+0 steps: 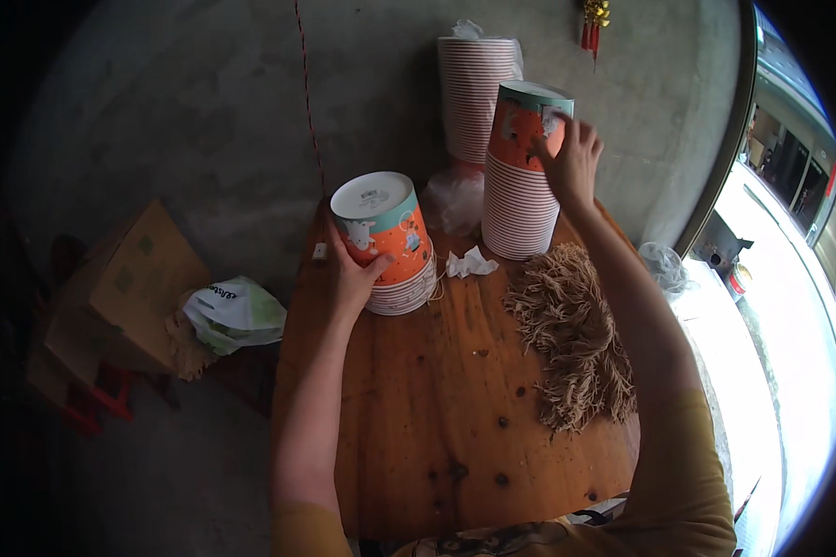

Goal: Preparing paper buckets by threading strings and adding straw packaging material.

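Observation:
My left hand (354,283) is wrapped round the side of a short stack of upturned paper tubs (395,243), orange with a teal band and animal pictures. The stack rests on the wooden table (418,408), its white base facing up, with thin strands hanging at its right side. Further right stands a tall nested stack of similar tubs (520,209), also upside down. My right hand (571,153) is at the right side of its topmost tub, fingers apart; whether they touch it is hard to make out.
Behind is another wrapped tall stack (478,97) beside crumpled clear plastic (455,200). Crumpled white paper (472,263) and a heap of brown stringy fibres (571,348) lie on the table. Cardboard boxes (139,269) and a white-green bag (237,311) are at the left.

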Tool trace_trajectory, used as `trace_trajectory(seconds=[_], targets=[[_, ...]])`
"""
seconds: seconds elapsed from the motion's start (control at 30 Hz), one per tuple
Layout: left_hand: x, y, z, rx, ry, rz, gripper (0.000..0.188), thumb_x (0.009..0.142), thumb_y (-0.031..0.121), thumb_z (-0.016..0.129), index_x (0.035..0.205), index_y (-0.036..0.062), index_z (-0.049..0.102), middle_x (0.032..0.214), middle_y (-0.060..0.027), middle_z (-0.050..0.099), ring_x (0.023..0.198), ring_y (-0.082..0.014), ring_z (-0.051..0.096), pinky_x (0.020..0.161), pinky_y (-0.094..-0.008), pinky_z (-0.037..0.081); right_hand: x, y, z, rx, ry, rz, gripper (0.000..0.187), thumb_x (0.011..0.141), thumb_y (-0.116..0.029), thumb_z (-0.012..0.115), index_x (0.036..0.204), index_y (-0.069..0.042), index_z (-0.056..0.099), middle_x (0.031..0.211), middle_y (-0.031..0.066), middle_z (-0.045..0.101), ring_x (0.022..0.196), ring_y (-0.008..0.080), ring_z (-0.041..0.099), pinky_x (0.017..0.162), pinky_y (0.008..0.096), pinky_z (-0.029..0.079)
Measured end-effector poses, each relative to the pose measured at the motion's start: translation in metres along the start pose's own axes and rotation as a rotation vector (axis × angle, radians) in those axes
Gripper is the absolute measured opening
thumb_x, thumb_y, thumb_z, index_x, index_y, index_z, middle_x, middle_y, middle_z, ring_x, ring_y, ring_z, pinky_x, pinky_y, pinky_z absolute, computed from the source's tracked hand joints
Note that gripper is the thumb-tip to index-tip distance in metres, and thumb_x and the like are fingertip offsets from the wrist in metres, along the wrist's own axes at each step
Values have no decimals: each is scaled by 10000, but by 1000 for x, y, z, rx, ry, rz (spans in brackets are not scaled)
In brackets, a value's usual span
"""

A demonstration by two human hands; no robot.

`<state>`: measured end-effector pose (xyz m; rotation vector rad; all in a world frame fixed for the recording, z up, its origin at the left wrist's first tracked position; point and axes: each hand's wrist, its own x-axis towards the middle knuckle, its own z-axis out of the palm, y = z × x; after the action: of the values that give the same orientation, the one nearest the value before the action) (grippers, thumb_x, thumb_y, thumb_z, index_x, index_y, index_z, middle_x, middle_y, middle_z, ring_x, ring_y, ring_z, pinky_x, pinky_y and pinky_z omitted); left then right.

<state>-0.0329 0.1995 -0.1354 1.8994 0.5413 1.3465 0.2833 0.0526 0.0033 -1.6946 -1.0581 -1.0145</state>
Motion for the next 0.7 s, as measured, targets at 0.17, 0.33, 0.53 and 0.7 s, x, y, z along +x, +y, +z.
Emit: trace_trajectory(seconds=[0.17, 0.33, 0.53, 0.7], targets=[[1, -3, 7, 53, 49, 32, 1183, 664, 294, 851, 1505, 83, 46, 1484, -197, 260, 1365, -327, 294, 1117, -438, 286, 51, 40, 24, 176, -150, 289, 911, 718, -621, 709, 1437, -248, 291, 1354, 306, 359, 1322, 499, 281, 1037, 552, 345], [-2, -1, 8, 41, 29, -30, 1170, 675, 288, 844, 1502, 69, 45, 1498, -202, 240, 1374, -331, 283, 1122, -443, 275, 62, 45, 40, 348, -317, 396, 907, 661, -636, 747, 1352, -160, 403, 1291, 288, 497, 1098, 375, 590, 933, 440, 475], [0, -5, 4, 66, 43, 10, 1167, 685, 342, 836, 1496, 49, 50, 1512, -212, 188, 1396, -345, 226, 1137, -452, 238, 69, 31, 28, 314, -272, 398, 770, 668, -576, 763, 1197, -73, 518, 1048, 198, 660, 1008, 322, 643, 876, 418, 497], [1, -5, 5, 72, 37, 14, 1173, 691, 403, 822, 1496, 48, 46, 1514, -211, 175, 1396, -346, 223, 1138, -455, 231, 82, 32, 20, 338, -273, 337, 786, 669, -599, 754, 1200, -75, 507, 1039, 194, 662, 986, 327, 646, 862, 425, 495]])
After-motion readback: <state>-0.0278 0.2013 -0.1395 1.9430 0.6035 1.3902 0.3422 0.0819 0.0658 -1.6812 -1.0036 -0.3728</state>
